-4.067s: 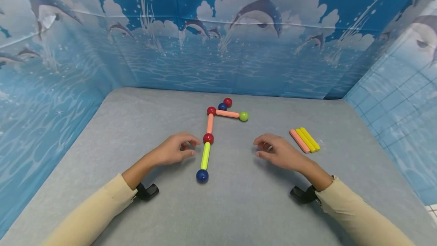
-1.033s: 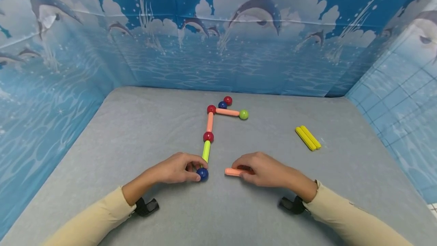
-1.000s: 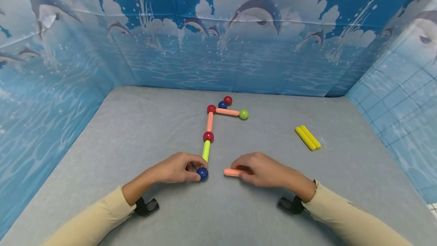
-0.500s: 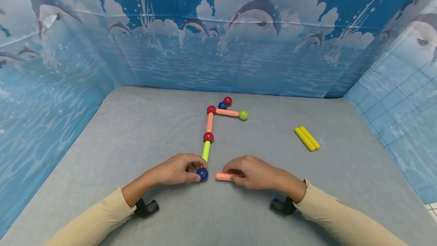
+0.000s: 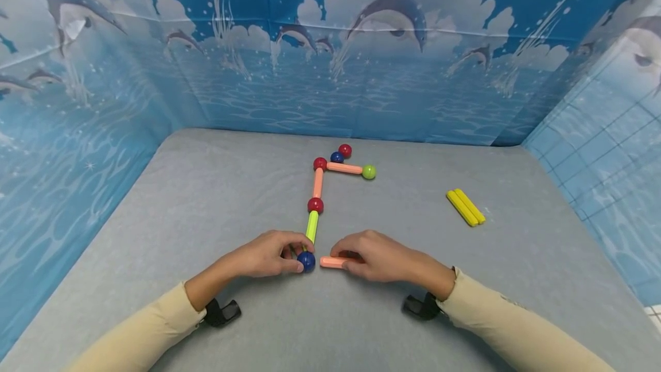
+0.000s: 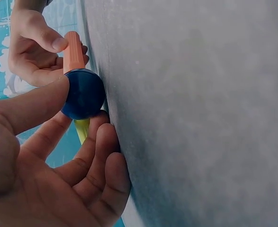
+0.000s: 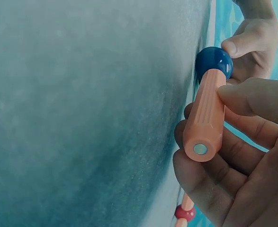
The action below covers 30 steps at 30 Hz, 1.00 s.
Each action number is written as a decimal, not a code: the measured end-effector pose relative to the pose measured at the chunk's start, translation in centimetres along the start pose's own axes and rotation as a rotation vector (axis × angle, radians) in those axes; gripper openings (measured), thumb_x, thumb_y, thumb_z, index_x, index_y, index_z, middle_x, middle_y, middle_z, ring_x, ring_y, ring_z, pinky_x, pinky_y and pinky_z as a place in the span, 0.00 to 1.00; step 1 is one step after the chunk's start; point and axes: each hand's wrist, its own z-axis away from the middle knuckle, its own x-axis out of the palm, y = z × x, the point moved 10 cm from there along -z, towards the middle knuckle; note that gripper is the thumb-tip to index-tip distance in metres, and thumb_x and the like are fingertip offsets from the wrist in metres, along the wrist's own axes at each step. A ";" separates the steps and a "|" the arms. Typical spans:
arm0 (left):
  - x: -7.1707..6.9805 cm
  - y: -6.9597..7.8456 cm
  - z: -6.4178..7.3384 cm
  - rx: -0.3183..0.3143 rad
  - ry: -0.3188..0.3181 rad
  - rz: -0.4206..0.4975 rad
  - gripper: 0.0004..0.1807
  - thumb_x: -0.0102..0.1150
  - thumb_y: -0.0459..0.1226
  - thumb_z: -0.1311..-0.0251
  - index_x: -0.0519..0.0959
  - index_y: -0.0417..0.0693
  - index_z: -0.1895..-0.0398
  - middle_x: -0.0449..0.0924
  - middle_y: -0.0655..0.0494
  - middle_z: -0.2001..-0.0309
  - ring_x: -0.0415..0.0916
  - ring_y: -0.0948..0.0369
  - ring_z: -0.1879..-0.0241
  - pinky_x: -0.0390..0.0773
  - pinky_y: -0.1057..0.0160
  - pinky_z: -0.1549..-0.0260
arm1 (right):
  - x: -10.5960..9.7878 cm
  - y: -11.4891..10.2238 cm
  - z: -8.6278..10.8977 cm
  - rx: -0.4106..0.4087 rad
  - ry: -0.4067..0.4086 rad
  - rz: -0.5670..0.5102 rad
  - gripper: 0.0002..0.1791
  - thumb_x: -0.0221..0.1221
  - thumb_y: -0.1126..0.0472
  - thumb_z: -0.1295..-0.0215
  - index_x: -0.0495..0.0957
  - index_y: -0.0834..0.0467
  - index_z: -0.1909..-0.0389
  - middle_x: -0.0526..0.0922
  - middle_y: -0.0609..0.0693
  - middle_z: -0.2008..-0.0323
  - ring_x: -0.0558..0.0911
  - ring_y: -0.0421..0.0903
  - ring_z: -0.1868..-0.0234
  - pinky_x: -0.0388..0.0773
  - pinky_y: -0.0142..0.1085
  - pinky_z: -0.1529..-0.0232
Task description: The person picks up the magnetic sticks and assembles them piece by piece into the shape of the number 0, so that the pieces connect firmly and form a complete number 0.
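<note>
Orange rod (image 5: 332, 262), head view: just right of blue ball (image 5: 306, 261), slim gap; right hand (image 5: 379, 257) pinches it, grip narrow. Left hand (image 5: 265, 254) pinches ball. Yellow rods (image 5: 466, 208) farther right on desk (image 5: 351, 326). Left wrist: thumb on ball, lime rod (image 6: 82, 130) behind. Right wrist: fingers round rod, ball beyond.

I see only a sliver of room between the blue ball (image 5: 306, 262) in the left hand (image 5: 268, 254) and the orange stick (image 5: 332, 262) in the right hand (image 5: 377, 257). Beyond the ball, a row of sticks and balls (image 5: 315, 205) bars any low sideways pass across the table (image 5: 232, 188). To its right I have a broad lane as far as the yellow sticks (image 5: 466, 208). At the back, the curtain (image 5: 330, 96) walls me in.
</note>
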 end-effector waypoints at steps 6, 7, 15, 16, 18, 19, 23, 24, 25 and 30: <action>0.0 0.1 0.0 0.004 -0.004 0.007 0.14 0.65 0.33 0.39 0.81 0.52 0.50 0.80 0.58 0.63 0.75 0.65 0.69 0.75 0.70 0.69 | 0.0 0.0 -0.1 -0.006 0.000 0.001 0.14 0.61 0.60 0.32 0.82 0.51 0.47 0.85 0.41 0.54 0.77 0.33 0.60 0.79 0.33 0.52; 0.0 0.1 0.0 0.005 -0.005 0.008 0.15 0.65 0.33 0.39 0.81 0.52 0.50 0.80 0.58 0.63 0.74 0.65 0.69 0.74 0.70 0.69 | 0.1 0.0 -0.2 -0.008 -0.002 -0.001 0.14 0.60 0.60 0.32 0.82 0.51 0.47 0.85 0.41 0.54 0.77 0.33 0.60 0.79 0.33 0.52; 0.0 0.2 -0.1 0.012 -0.009 0.008 0.15 0.65 0.33 0.39 0.81 0.53 0.50 0.81 0.58 0.63 0.75 0.65 0.70 0.74 0.70 0.70 | 0.4 -0.6 -0.5 -0.017 -0.020 -0.043 0.14 0.59 0.60 0.31 0.82 0.51 0.47 0.85 0.41 0.55 0.77 0.33 0.60 0.79 0.32 0.53; 0.0 0.2 -0.1 0.012 -0.009 0.007 0.14 0.65 0.33 0.39 0.81 0.53 0.50 0.81 0.58 0.63 0.75 0.65 0.70 0.74 0.70 0.70 | 0.4 -0.6 -0.5 -0.016 -0.020 -0.047 0.14 0.59 0.60 0.31 0.82 0.51 0.47 0.85 0.41 0.55 0.77 0.33 0.60 0.79 0.32 0.53; 0.0 0.2 -0.1 0.015 -0.009 0.005 0.14 0.65 0.33 0.39 0.81 0.53 0.50 0.81 0.58 0.63 0.75 0.66 0.69 0.74 0.70 0.70 | 0.4 -0.6 -0.5 -0.014 -0.023 -0.054 0.14 0.59 0.60 0.31 0.82 0.51 0.47 0.85 0.41 0.55 0.77 0.34 0.60 0.79 0.32 0.53; -0.1 0.2 -0.1 0.015 -0.008 0.005 0.14 0.65 0.33 0.39 0.81 0.53 0.50 0.81 0.58 0.63 0.75 0.66 0.69 0.74 0.70 0.69 | 0.4 -0.6 -0.5 -0.011 -0.024 -0.058 0.14 0.59 0.60 0.31 0.82 0.51 0.47 0.85 0.41 0.55 0.77 0.34 0.60 0.79 0.31 0.53; -0.2 0.2 -0.1 0.014 -0.014 0.004 0.14 0.65 0.33 0.39 0.81 0.53 0.50 0.81 0.58 0.63 0.75 0.65 0.69 0.74 0.70 0.70 | 0.4 -0.6 -0.6 -0.014 -0.030 -0.067 0.14 0.60 0.60 0.31 0.82 0.51 0.46 0.85 0.40 0.55 0.77 0.34 0.60 0.78 0.31 0.53; -0.2 0.2 -0.1 0.013 -0.019 0.005 0.14 0.65 0.33 0.39 0.81 0.53 0.50 0.81 0.58 0.63 0.75 0.65 0.70 0.74 0.70 0.70 | 0.4 -0.6 -0.6 -0.015 -0.032 -0.071 0.14 0.60 0.60 0.31 0.82 0.51 0.46 0.85 0.40 0.55 0.77 0.34 0.60 0.78 0.31 0.53; -0.2 0.3 -0.1 0.012 -0.024 0.007 0.14 0.65 0.33 0.40 0.81 0.53 0.50 0.81 0.58 0.63 0.75 0.65 0.70 0.74 0.70 0.70 | 0.4 -0.6 -0.6 -0.014 -0.036 -0.074 0.14 0.60 0.60 0.31 0.82 0.50 0.46 0.84 0.40 0.55 0.77 0.34 0.60 0.78 0.31 0.53; -0.3 0.5 -0.2 0.012 -0.027 -0.001 0.14 0.66 0.34 0.40 0.81 0.52 0.50 0.81 0.58 0.63 0.75 0.66 0.70 0.75 0.69 0.70 | 0.3 -0.5 -0.6 -0.017 -0.051 -0.088 0.14 0.59 0.60 0.30 0.81 0.50 0.46 0.84 0.40 0.56 0.76 0.33 0.60 0.78 0.30 0.54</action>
